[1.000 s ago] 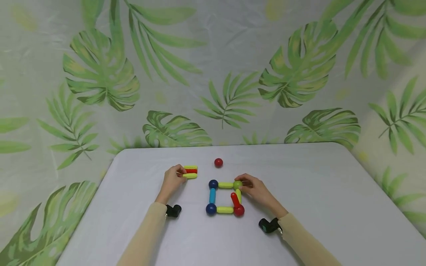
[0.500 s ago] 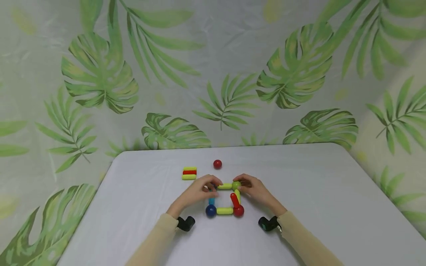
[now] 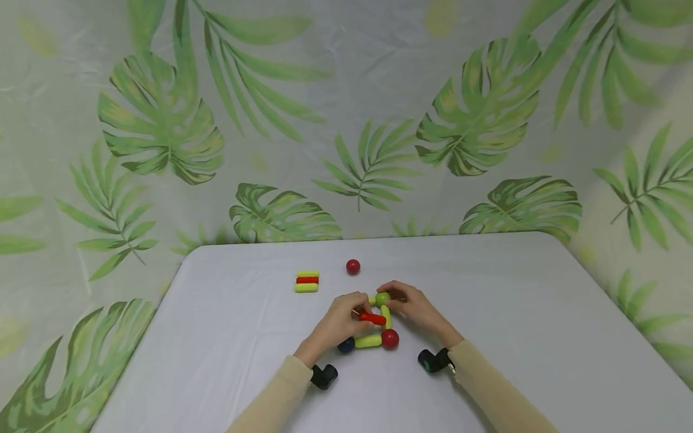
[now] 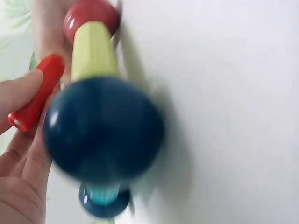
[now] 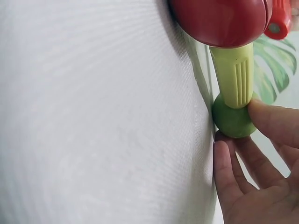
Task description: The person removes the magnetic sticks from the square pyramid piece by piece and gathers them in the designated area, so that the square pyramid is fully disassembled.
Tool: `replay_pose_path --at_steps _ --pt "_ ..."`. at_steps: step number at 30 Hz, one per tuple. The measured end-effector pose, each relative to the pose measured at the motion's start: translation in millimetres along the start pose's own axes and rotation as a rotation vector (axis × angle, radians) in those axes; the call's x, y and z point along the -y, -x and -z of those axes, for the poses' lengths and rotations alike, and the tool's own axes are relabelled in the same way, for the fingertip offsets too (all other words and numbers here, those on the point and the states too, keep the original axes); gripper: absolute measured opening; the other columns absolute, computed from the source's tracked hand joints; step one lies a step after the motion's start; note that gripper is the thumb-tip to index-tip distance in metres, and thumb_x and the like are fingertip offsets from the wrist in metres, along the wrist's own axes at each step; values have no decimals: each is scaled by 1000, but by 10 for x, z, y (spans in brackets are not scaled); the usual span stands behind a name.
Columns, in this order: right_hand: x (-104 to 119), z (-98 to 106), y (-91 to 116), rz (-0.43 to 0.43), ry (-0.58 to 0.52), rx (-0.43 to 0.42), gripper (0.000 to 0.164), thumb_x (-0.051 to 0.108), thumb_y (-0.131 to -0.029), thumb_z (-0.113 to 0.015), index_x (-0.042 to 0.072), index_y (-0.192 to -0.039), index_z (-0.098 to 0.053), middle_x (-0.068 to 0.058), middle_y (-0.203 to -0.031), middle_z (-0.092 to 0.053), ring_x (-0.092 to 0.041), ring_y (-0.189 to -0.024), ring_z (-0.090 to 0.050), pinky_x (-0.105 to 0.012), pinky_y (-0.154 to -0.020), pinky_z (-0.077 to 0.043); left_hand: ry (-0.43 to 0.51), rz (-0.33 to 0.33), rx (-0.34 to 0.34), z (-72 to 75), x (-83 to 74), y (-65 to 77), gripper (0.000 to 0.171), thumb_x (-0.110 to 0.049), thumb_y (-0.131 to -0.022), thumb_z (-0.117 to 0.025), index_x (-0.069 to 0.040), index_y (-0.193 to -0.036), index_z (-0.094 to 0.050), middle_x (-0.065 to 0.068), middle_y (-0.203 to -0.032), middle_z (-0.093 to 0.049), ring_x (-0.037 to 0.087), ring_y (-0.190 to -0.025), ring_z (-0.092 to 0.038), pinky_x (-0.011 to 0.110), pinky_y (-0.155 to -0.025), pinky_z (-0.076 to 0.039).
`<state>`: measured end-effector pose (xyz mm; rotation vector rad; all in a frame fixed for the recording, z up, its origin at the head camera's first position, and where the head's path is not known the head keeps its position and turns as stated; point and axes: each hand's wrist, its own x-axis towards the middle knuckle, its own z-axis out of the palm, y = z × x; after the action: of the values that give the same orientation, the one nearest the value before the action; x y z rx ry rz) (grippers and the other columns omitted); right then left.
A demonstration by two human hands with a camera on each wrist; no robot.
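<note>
Head: forearms [image 3: 283,385] angled inward, left fingers [image 3: 360,299] pinch red stick [image 3: 374,319], right fingers [image 3: 399,288] green ball [image 3: 382,299].

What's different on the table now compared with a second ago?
The left hand moved rightward from the three loose sticks and now pinches the red stick, taken off the red corner ball. The right hand still holds the green ball; the loose sticks and lone red ball stayed put.

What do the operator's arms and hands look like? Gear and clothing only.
Left hand and right hand: bare, no gloves. Long, plain beige sleeves on both arms, ending near the wrists. One small black camera per wrist.
</note>
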<state>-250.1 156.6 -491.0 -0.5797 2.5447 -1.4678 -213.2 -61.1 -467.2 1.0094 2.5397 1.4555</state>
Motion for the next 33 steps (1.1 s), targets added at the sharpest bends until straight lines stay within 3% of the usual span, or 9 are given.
replay_pose_path --at_steps 7,12,16,23,25,27,31,33 --pt "33 -3 -1 -52 -7 -3 26 3 -93 -58 8 -119 -62 -7 -117 -61 -26 -107 -56 -44 -94 -46 65 166 -216 410 212 198 18 3 -80 -73 -8 -92 -65 4 -94 -67 19 -86 -63 30 -76 -53" --pt "41 2 13 -59 -11 -15 26 2 -93 -58 6 -119 -62 -8 -117 -60 -27 -107 -56 -44 -94 -46 13 346 -363 691 489 319 21 10 -77 -72 -4 -89 -65 9 -97 -66 24 -88 -64 34 -76 -53" --pt "49 -8 21 -61 -20 -16 26 2 -93 -58 6 -119 -61 -9 -119 -60 -28 -108 -56 -45 -95 -45 -104 436 -373 802 659 333 20 8 -75 -74 -5 -86 -63 8 -93 -63 22 -83 -60 33 -72 -51" --pt "57 -50 31 -91 -49 -18 27 3 -93 -58 8 -120 -62 -6 -119 -59 -26 -108 -55 -43 -95 -45 -303 446 -354 854 711 231 21 7 -75 -75 -3 -86 -60 10 -86 -53 23 -78 -51 35 -70 -45" --pt "54 -57 32 -93 -54 -18 27 2 -93 -58 8 -120 -62 -6 -119 -59 -26 -109 -55 -43 -95 -45 -329 412 -333 813 669 202 22 5 -76 -75 -5 -89 -60 9 -91 -50 23 -83 -50 37 -76 -45" --pt "48 -57 34 -93 -52 -21 27 2 -93 -58 9 -119 -62 -6 -120 -59 -26 -109 -55 -43 -95 -45 -305 334 -267 742 598 168 23 4 -79 -74 -6 -95 -61 9 -97 -51 25 -88 -51 40 -80 -45" --pt "40 -43 39 -83 -41 -26 27 2 -93 -57 9 -119 -62 -5 -118 -60 -25 -107 -56 -44 -95 -45 -147 169 10 563 409 88 28 2 -87 -64 -7 -114 -62 10 -114 -56 27 -103 -52 43 -90 -44" --pt "41 -37 42 -78 -35 -24 27 2 -93 -57 9 -119 -62 -5 -117 -60 -25 -107 -56 -44 -95 -45 -120 123 114 494 338 44 27 2 -91 -60 -6 -116 -63 9 -117 -59 26 -106 -53 42 -91 -45"
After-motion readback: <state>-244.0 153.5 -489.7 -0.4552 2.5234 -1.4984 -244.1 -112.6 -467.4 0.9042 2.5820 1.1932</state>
